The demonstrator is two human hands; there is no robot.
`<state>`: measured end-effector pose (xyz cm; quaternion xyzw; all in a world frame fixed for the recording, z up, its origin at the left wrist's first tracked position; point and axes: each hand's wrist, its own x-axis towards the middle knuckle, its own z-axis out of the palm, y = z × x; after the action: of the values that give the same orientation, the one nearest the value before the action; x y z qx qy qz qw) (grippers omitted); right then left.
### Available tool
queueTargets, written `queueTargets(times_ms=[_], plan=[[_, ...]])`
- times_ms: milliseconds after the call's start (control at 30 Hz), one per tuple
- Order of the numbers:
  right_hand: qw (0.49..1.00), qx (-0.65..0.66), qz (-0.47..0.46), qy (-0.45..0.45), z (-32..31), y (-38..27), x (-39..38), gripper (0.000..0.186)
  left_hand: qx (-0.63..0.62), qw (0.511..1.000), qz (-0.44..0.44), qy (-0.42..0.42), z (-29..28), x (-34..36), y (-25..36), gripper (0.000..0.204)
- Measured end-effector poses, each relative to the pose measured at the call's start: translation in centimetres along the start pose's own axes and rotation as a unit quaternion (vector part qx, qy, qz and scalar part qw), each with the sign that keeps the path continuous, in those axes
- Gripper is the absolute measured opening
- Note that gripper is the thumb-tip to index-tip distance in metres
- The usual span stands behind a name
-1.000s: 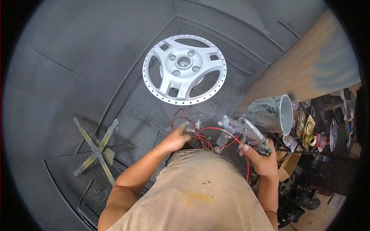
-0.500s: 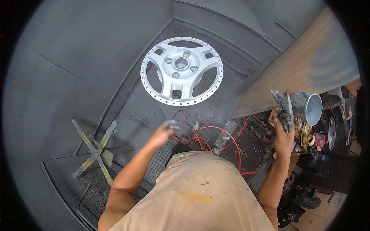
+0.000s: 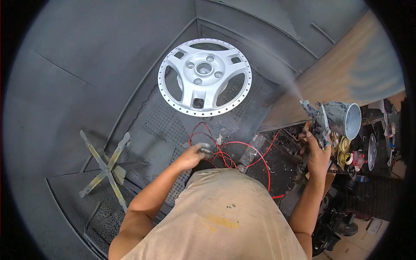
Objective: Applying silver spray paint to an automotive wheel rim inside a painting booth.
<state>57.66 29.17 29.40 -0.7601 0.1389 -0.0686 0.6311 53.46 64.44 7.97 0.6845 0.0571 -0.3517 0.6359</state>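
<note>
A paint-stained spray gun (image 3: 320, 117) with a metal cup (image 3: 346, 121) is gripped in my right hand (image 3: 317, 151); a white mist streams from its nozzle toward the upper left. My left hand (image 3: 193, 156), low in the middle beside the coiled red hose (image 3: 264, 160), has curled, grey-stained fingertips; I cannot make out what, if anything, is in them. A silver-white wheel face (image 3: 232, 95) with three spokes and a rim of small holes is raised above the grey booth floor (image 3: 158, 128), left of the nozzle.
Grey booth walls (image 3: 73, 65) enclose the wheel. A cross-shaped stand (image 3: 106, 171) with yellowish tape is at left. A wooden panel (image 3: 333, 65) runs along the right. Behind my right arm are tape rolls (image 3: 344, 145), another silver wheel (image 3: 372, 151) and dark wheel parts (image 3: 349, 221).
My right hand has moved up and rightward with the gun, and spray now comes out of it. My left hand shifted left, then back toward the hose.
</note>
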Motion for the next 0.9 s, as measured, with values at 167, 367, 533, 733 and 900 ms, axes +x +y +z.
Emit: queueTargets(times_ms=[167,367,533,733,900], plan=[[1.0,0.0,-0.014,0.005,0.1,-0.6,0.5,0.019,-0.002,0.999,0.022,0.038,-0.8,-0.1,0.1,0.042],[0.999,-0.004,0.001,-0.045,0.3,-1.4,-0.3,0.02,-0.021,1.0,0.004,0.009,1.0,-0.3,-0.8,0.044],[0.992,-0.052,0.011,-0.116,1.2,-2.2,-0.9,0.016,0.005,1.0,0.008,-0.004,1.6,-0.1,-2.8,0.044],[0.976,-0.084,0.087,-0.18,1.5,-3.8,-4.3,0.025,-0.015,1.0,-0.016,0.009,1.1,-0.4,-1.3,0.045],[0.964,-0.034,0.077,-0.252,2.3,-4.4,-5.4,0.021,-0.052,0.998,0.012,0.036,-0.1,-0.3,-1.2,0.043]])
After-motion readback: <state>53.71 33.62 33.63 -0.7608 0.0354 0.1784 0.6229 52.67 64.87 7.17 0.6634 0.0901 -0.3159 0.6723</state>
